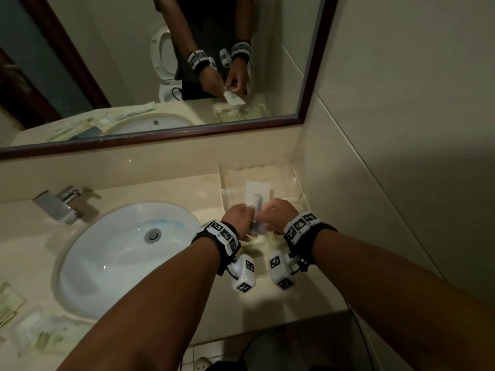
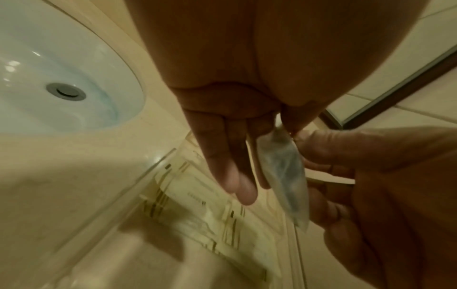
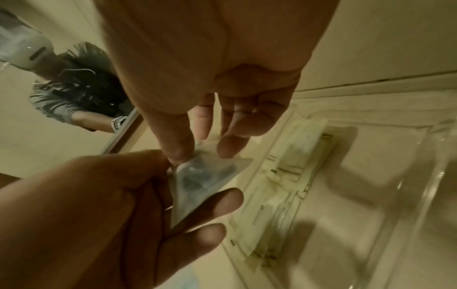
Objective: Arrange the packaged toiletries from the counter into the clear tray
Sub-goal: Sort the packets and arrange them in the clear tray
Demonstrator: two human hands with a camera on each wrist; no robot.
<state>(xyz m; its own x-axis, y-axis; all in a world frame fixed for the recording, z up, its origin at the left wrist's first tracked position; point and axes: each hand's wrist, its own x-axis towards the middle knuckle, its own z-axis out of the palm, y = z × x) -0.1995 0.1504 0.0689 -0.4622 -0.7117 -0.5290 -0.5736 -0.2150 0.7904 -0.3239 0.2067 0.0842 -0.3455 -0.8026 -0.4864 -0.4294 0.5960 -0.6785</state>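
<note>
Both hands, left hand (image 1: 239,219) and right hand (image 1: 278,212), pinch 1 small packet (image 2: 284,172) above the clear tray (image 1: 292,178). Some packets (image 3: 284,181) already lie inside; more packages (image 1: 32,330) wait on the counter (image 1: 166,188).

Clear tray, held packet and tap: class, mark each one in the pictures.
clear tray (image 1: 296,172): head view, far right rim.
held packet (image 2: 284,176): left wrist view, middle of wrapper.
tap (image 1: 57,203): head view, chrome body.

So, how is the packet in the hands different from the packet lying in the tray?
The held packet hangs in the air, pinched by the left hand and right hand; the white packet lies flat inside the clear tray. The held packet looks bluish and translucent, the other white. Both are sealed.
</note>
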